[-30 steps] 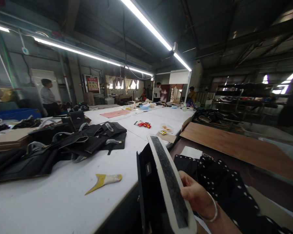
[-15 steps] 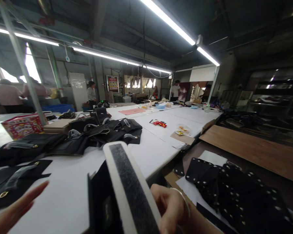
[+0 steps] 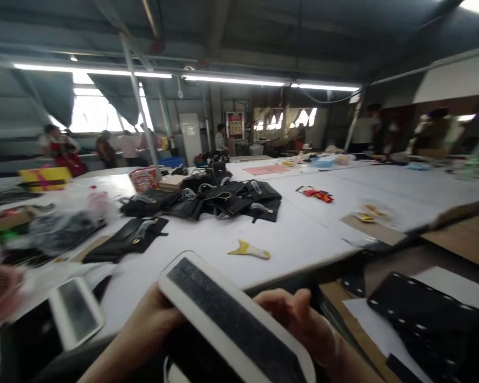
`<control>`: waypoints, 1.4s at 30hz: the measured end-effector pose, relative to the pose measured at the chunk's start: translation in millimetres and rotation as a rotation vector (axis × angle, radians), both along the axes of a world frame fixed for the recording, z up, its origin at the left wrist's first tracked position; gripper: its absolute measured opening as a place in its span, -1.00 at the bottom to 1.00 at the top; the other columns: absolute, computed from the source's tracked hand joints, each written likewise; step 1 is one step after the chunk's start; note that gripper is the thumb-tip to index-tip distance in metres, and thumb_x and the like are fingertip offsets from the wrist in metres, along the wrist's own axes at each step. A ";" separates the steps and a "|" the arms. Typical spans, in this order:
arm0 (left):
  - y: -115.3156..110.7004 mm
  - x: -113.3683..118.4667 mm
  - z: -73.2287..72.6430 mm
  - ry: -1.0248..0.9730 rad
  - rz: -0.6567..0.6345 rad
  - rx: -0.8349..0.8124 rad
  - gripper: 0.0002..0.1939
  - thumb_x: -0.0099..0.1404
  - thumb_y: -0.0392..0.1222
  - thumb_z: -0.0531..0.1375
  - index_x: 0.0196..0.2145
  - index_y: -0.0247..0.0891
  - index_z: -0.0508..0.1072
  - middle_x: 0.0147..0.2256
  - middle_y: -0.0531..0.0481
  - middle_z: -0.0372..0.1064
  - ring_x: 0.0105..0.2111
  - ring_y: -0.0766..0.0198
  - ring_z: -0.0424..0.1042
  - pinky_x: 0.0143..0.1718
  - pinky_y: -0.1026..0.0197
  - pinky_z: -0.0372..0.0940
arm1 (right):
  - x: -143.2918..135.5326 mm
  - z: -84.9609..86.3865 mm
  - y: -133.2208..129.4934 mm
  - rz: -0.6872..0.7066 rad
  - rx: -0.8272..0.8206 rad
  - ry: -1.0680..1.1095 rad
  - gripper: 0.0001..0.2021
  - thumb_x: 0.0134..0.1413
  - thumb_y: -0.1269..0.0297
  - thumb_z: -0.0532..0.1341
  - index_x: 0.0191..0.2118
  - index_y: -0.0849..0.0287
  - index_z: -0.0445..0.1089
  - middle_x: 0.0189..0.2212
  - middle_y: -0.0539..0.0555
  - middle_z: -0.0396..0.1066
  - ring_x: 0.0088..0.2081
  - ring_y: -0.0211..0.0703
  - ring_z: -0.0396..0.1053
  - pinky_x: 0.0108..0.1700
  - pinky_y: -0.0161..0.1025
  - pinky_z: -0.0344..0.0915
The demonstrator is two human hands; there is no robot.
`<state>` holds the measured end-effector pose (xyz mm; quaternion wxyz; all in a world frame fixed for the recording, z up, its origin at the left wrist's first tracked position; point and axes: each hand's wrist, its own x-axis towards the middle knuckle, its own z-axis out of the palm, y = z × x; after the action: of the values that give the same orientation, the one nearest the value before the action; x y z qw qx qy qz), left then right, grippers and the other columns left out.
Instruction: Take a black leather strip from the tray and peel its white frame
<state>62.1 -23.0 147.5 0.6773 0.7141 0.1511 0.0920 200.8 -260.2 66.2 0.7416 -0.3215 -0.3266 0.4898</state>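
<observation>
Bare forearms, no sleeves — thin wrist bangle [image 3: 326, 355]

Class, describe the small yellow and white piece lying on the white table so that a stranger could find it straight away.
Start at the long white table and find the pile of black bags near its middle. Nearer the camera than that pile, lying alone on bare table, is the yellow and white piece. It is the only pale, wedge-shaped scrap there; everything close by is black.

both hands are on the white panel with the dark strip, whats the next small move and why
Probably lower the white panel flat onto the white table just ahead. Left hand and right hand both grip it, tilted, at the table's near edge, and that stretch looks bare.
</observation>
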 end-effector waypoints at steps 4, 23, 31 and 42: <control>-6.5 -2.6 7.7 -0.075 -0.046 0.064 -0.76 0.02 -0.14 0.42 -0.32 -0.25 0.60 -0.30 -0.01 0.59 -0.18 0.02 0.53 -0.09 0.12 0.41 | 12.3 24.3 -11.1 -0.127 -0.192 -0.121 -0.18 -0.09 -0.40 0.20 0.14 0.13 0.37 0.00 0.23 0.42 -0.08 -0.02 0.39 -0.05 -0.14 0.29; 24.4 -4.6 -11.7 -0.026 -0.211 0.376 -0.71 0.11 -0.28 0.30 -0.16 -0.28 0.52 -0.26 0.01 0.52 -0.24 0.15 0.45 -0.18 0.18 0.35 | 9.5 48.8 28.0 -0.611 -0.352 -1.173 -0.20 -0.05 0.30 0.34 0.28 -0.23 -0.01 0.15 0.02 0.07 0.20 0.06 0.10 0.31 0.12 -0.02; 30.0 -14.2 -29.0 -0.018 -0.130 0.583 -0.79 0.19 -0.26 0.24 -0.18 -0.24 0.54 -0.30 0.03 0.51 -0.23 0.14 0.45 -0.11 0.17 0.33 | 7.9 5.2 44.9 -0.565 -0.280 -1.103 -0.18 -0.07 0.31 0.38 0.27 -0.24 0.01 0.20 0.03 0.03 0.26 0.08 0.02 0.32 0.12 -0.04; 30.3 -13.7 -35.0 0.090 -0.077 0.793 -0.95 0.19 -0.28 0.24 -0.33 -0.26 0.46 -0.33 0.02 0.47 -0.30 0.18 0.42 -0.25 0.22 0.27 | 8.5 -19.8 49.8 -0.582 -0.281 -0.992 -0.18 -0.07 0.25 0.41 0.27 -0.24 0.03 0.16 0.03 0.06 0.20 0.10 0.08 0.31 0.19 -0.04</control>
<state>48.5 7.3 112.5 0.3450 0.9286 0.1066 0.0861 209.3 -210.4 46.4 0.5544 -0.6836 -0.4649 0.0959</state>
